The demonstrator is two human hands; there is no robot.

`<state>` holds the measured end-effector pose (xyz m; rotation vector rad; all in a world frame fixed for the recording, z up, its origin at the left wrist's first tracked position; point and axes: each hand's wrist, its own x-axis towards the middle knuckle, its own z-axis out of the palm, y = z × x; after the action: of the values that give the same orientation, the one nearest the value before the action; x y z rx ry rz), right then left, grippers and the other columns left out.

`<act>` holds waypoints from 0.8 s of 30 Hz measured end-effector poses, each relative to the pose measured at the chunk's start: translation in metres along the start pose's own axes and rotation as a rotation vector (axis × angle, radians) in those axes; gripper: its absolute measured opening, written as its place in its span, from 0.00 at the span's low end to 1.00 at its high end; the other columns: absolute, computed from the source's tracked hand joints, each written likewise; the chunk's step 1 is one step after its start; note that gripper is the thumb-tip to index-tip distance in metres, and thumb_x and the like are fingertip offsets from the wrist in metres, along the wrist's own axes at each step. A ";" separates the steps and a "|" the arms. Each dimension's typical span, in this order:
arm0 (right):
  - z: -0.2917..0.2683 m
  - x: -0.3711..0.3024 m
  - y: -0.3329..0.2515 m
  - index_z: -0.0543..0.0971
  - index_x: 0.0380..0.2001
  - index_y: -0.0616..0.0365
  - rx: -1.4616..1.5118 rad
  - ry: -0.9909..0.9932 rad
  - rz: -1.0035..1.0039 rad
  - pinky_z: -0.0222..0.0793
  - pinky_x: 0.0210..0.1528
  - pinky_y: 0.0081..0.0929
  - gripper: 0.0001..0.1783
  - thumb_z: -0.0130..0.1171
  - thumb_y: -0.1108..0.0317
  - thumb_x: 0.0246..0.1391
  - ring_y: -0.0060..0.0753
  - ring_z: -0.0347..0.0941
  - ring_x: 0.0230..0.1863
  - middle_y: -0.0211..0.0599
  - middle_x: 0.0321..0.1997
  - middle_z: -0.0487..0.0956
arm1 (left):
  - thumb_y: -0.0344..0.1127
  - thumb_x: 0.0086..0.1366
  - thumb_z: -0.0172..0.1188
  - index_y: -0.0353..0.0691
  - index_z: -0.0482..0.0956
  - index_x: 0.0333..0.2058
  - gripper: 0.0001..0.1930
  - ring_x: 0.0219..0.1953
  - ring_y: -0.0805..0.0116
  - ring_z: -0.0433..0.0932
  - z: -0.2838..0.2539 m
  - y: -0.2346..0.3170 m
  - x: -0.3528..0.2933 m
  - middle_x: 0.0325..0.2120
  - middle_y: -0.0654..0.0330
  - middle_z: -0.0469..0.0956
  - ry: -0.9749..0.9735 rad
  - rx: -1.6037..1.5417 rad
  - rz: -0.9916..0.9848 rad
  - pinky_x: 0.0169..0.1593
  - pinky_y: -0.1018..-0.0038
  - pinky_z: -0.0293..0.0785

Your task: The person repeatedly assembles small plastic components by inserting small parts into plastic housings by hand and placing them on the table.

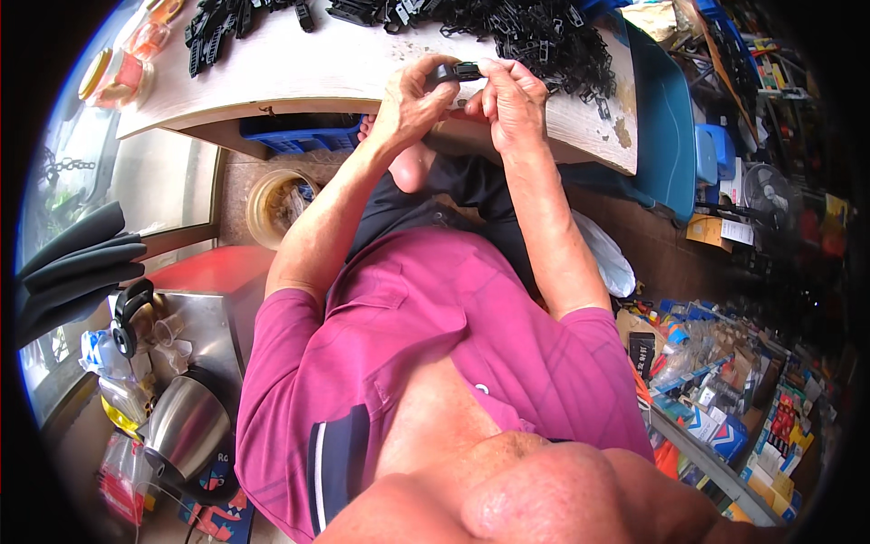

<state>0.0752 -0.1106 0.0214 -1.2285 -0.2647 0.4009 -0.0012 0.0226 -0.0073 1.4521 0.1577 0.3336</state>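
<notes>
Over the near edge of a worn white table (335, 63), both my hands come together around a small black plastic piece (465, 69). My left hand (412, 102) is closed, with thumb and fingers pinching a dark curved part of it. From the other side, the bent fingers of my right hand (515, 102) press on its right end. My fingers partly cover the piece, so its full shape cannot be made out. Just beyond my right hand lies a heap of black plastic pieces (566, 45), link-like with open frames. A smaller group of black strips (216, 41) lies farther left.
Clear jars (116, 78) stand at the table's left end. A blue crate (304, 136) is under the table, near a cream bucket (272, 207). At right stands a teal bin (666, 118). A steel kettle (188, 424) sits lower left; boxes and packages (725, 426) crowd the lower right.
</notes>
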 end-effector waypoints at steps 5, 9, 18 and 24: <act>0.000 -0.003 0.005 0.75 0.27 0.60 -0.015 0.004 0.020 0.68 0.16 0.24 0.07 0.62 0.70 0.54 0.23 0.63 0.09 0.27 0.10 0.67 | 0.31 0.61 0.56 0.36 0.75 0.49 0.17 0.25 0.73 0.77 0.001 -0.009 0.004 0.27 0.58 0.78 0.001 0.150 0.069 0.30 0.76 0.76; -0.004 -0.003 0.007 0.75 0.26 0.59 -0.020 0.011 0.043 0.67 0.16 0.25 0.08 0.62 0.70 0.55 0.23 0.62 0.08 0.27 0.09 0.66 | 0.37 0.60 0.57 0.37 0.76 0.49 0.19 0.27 0.63 0.81 0.001 -0.012 0.006 0.28 0.50 0.80 0.011 0.250 0.127 0.32 0.70 0.76; 0.003 -0.003 0.007 0.76 0.26 0.57 -0.065 0.067 0.025 0.66 0.11 0.25 0.07 0.63 0.68 0.53 0.15 0.57 0.10 0.25 0.11 0.67 | 0.42 0.63 0.61 0.39 0.81 0.43 0.14 0.20 0.75 0.77 0.014 0.004 0.005 0.23 0.57 0.82 0.138 0.115 0.036 0.28 0.75 0.74; 0.012 -0.003 0.006 0.75 0.25 0.54 -0.058 0.113 0.019 0.58 0.19 0.17 0.09 0.68 0.70 0.48 0.16 0.59 0.12 0.22 0.14 0.69 | 0.39 0.64 0.60 0.37 0.81 0.40 0.12 0.19 0.78 0.74 0.005 0.005 0.004 0.20 0.64 0.78 0.140 -0.090 -0.061 0.24 0.79 0.72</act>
<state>0.0670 -0.1000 0.0191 -1.3070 -0.1690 0.3405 0.0034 0.0191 -0.0013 1.3326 0.2963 0.3880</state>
